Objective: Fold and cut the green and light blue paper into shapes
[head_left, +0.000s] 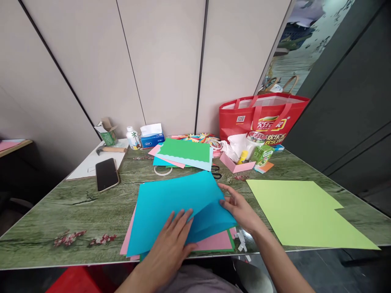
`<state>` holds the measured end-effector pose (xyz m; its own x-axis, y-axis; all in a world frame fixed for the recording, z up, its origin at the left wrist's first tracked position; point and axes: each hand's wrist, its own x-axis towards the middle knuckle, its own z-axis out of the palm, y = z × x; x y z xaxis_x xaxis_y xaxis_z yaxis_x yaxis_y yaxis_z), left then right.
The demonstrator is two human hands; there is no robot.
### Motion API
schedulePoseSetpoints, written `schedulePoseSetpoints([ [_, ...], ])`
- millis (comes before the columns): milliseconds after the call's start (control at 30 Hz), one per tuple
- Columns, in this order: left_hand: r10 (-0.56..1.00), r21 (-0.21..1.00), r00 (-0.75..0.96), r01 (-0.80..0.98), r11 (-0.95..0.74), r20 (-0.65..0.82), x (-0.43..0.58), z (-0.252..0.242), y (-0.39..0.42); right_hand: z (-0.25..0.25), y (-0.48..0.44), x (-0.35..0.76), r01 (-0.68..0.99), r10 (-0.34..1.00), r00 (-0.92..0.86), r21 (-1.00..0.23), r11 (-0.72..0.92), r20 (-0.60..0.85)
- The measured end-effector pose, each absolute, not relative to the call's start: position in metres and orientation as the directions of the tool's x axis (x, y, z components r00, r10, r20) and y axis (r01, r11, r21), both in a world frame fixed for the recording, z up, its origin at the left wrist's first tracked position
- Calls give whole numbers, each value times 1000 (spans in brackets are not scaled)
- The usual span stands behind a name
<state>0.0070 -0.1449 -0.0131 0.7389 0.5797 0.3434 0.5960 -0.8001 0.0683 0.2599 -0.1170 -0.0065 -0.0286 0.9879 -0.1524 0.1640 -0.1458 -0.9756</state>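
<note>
A turquoise paper sheet [177, 203] lies on top of a stack of pink and green sheets [214, 243] at the table's near edge. My left hand [172, 242] rests flat on the turquoise sheet, fingers stretched out. My right hand [240, 207] sits at the sheet's right edge, where the paper is lifted or folded over a second turquoise layer [210, 224]; its fingers pinch that edge lightly.
A lime-green sheet [305, 213] lies to the right. Behind are more coloured sheets [185, 154], a tape ring [162, 171], scissors [216, 174], a pink box [236, 165], a phone [106, 174], a tissue box [152, 138], a hammer [110, 149] and a red bag [262, 116].
</note>
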Motion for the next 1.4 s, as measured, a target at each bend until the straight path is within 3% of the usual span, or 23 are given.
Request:
schedulePoseSetpoints([
  [200, 661, 211, 671, 631, -747, 334, 4, -8, -136, 13, -107, 254, -20, 999, 42, -1000, 11, 10],
  [267, 695, 209, 589, 681, -701, 412, -6, -10, -127, 7, -105, 266, 163, 995, 91, -986, 36, 51],
  [333, 728, 215, 513, 730, -649, 454, -15, -13, -120, -6, -106, 280, 502, 987, 156, -864, -39, 46],
  [400, 734, 231, 459, 747, -624, 500, -22, -20, -116, -20, -111, 289, 615, 983, 182, -780, -118, -6],
  [633, 822, 350, 411, 760, -548, 394, -24, -52, -121, -29, -121, 286, 656, 982, 162, -733, -180, -95],
  [833, 813, 278, 455, 780, -560, 363, -20, -46, -127, -25, -119, 290, 594, 976, 194, -779, -199, -102],
  [1067, 755, 209, 640, 726, -655, 141, -12, -16, -135, -23, -123, 279, 349, 975, 114, -912, -217, -189],
  [1167, 746, 232, 660, 714, -660, 91, -9, -11, -139, -18, -122, 271, 86, 978, 59, -975, -203, -199],
  [1300, 792, 384, 582, 700, -602, 182, -9, -15, -135, -10, -120, 266, -461, 984, -6, -873, -163, -180],
  [1400, 886, 595, 405, 662, -455, 227, -11, -18, -125, -9, -122, 264, -558, 983, -39, -813, -169, -177],
])
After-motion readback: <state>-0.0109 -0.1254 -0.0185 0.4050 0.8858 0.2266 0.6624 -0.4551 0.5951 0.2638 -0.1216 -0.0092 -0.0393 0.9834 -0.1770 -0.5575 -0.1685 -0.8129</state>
